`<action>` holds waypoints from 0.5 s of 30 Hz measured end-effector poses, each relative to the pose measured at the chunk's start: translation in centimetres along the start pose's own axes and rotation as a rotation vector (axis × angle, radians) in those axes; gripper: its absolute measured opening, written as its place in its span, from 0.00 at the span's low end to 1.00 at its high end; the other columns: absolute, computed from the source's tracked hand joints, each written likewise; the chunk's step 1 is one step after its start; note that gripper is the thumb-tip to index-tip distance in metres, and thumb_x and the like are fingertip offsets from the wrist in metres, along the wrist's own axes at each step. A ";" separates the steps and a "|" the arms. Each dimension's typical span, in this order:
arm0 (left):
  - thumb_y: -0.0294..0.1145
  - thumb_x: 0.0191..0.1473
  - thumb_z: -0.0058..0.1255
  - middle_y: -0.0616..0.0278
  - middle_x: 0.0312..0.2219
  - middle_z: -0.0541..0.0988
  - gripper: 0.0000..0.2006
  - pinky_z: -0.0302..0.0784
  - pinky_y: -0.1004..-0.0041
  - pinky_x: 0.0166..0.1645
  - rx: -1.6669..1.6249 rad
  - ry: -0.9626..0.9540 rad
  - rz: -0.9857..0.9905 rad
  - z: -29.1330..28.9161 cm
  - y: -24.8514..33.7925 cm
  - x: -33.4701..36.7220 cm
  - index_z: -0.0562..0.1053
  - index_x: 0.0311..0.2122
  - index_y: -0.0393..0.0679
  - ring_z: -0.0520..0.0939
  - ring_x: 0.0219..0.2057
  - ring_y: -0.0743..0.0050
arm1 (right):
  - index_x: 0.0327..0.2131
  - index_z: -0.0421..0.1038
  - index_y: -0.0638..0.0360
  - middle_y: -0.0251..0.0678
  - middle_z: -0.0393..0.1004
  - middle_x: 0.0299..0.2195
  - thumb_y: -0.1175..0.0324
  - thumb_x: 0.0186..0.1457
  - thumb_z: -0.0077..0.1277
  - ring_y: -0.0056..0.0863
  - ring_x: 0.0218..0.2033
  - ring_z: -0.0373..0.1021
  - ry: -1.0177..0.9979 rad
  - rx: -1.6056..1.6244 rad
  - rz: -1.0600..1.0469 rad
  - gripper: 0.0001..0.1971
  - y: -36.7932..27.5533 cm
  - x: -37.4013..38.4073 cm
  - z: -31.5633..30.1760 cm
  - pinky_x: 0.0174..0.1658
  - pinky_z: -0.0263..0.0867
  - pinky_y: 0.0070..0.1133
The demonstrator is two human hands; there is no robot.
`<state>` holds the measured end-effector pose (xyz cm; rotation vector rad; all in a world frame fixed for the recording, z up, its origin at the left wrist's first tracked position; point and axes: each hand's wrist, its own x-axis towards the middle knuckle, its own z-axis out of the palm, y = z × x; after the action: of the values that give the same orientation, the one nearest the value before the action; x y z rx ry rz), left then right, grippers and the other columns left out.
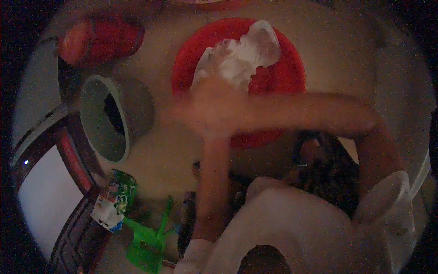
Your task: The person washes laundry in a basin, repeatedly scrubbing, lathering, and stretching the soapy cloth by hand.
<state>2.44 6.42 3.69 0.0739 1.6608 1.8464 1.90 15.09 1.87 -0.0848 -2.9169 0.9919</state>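
Observation:
A round red basin (292,64) stands on the floor in front of me, holding crumpled white cloth (242,59). My left hand (216,89) comes up from below, and my right forearm reaches in from the right, so that the two cross over the basin's near-left side. My right hand (191,109) overlaps the left one around the wrist. Both hands are at the near end of the cloth. Motion blur and dim light smear the fingers, so I cannot tell whether either grips the cloth.
Left of the basin is a pale bucket (127,137) with something dark inside. A red rounded object (102,40) lies at far left. Near left are a green-and-white package (115,201), a bright green plastic object (146,242) and dark furniture (80,223) with a pale panel.

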 end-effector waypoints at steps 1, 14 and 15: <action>0.39 0.51 0.38 0.60 0.39 0.67 0.19 0.67 0.71 0.42 0.024 0.008 0.031 -0.3 0.3 -0.1 0.59 0.47 0.40 0.69 0.40 0.71 | 0.27 0.68 0.57 0.45 0.68 0.21 0.65 0.45 0.41 0.41 0.24 0.67 0.075 0.102 0.005 0.08 0.8 0.7 0.2 0.26 0.62 0.32; 0.35 0.50 0.41 0.49 0.41 0.66 0.18 0.59 0.67 0.49 0.359 0.089 0.239 -4.5 -1.5 2.4 0.61 0.44 0.34 0.66 0.44 0.56 | 0.42 0.59 0.57 0.35 0.66 0.35 0.63 0.48 0.46 0.20 0.35 0.63 0.161 0.985 0.151 0.18 5.9 1.0 -4.7 0.36 0.62 0.18; 0.36 0.49 0.41 0.48 0.40 0.67 0.18 0.60 0.66 0.48 0.154 0.021 0.109 -4.7 -0.8 2.7 0.62 0.43 0.35 0.67 0.44 0.56 | 0.42 0.59 0.57 0.35 0.66 0.35 0.62 0.48 0.46 0.20 0.35 0.63 0.161 0.967 0.143 0.18 5.8 1.2 -5.1 0.36 0.62 0.18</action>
<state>-1.47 3.64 1.08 0.2152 1.8445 1.7997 1.28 22.85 2.45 -0.2982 -2.0188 2.1470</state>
